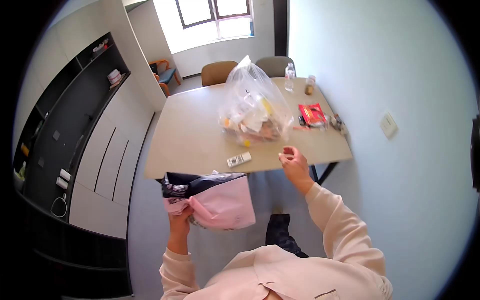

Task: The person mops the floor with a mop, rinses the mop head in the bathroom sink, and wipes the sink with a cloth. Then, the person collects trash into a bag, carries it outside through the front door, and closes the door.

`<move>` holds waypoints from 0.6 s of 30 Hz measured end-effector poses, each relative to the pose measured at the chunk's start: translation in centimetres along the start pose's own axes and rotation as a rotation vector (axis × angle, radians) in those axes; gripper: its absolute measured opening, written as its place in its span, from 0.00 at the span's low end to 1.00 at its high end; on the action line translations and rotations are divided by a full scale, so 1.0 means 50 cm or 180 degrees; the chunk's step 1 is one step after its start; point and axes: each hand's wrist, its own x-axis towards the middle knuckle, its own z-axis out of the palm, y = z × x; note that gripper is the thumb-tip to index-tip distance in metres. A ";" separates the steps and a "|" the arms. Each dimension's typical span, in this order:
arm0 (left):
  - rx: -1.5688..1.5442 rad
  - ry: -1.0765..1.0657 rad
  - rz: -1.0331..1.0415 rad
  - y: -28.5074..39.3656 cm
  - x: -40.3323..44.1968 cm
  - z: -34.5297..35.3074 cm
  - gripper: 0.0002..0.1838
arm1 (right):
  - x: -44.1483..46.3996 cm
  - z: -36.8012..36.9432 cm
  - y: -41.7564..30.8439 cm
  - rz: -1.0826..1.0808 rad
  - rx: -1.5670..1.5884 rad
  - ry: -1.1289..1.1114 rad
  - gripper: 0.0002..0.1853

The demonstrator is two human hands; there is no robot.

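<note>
My left hand [181, 220] grips a pink bag [227, 202] by its lower left side, in front of the table's near edge. The bag's mouth gapes and shows a dark lining with a light pattern. Over the table's near right edge is my right hand [295, 165], its fingers curled but apart, with nothing clearly seen in them. Just beyond it stands a clear plastic bag [255, 107] full of mixed items, its top gathered upward. A white remote control [239, 159] lies on the table between the two bags.
On the table [187, 125], a water bottle [290, 77] and a jar [310, 85] stand at the far right. A red packet [313, 114] lies by the right edge. Two chairs [218, 73] are behind the table. Cabinets [102, 165] line the left; a wall [400, 75] bounds the right.
</note>
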 end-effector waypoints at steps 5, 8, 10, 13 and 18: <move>-0.0356 0.0678 0.0039 -0.030 0.167 0.061 0.21 | 0.344 0.087 -0.101 -0.0429 -0.0664 -0.0251 0.26; -0.0587 0.0736 -0.0097 -0.042 0.248 0.106 0.21 | 0.501 0.159 -0.156 -0.0798 -0.0832 -0.0251 0.28; -0.1219 0.0810 -0.0219 -0.046 0.276 0.111 0.22 | 0.561 0.216 -0.195 -0.0635 -0.1142 -0.0244 0.33; 0.0240 0.0598 0.0427 0.024 0.328 0.236 0.23 | 0.653 0.286 -0.184 -0.0748 -0.1272 0.0169 0.33; -0.2187 0.0727 -0.0614 -0.038 0.510 0.233 0.23 | 0.644 0.212 -0.116 -0.0489 0.0731 -0.0995 0.17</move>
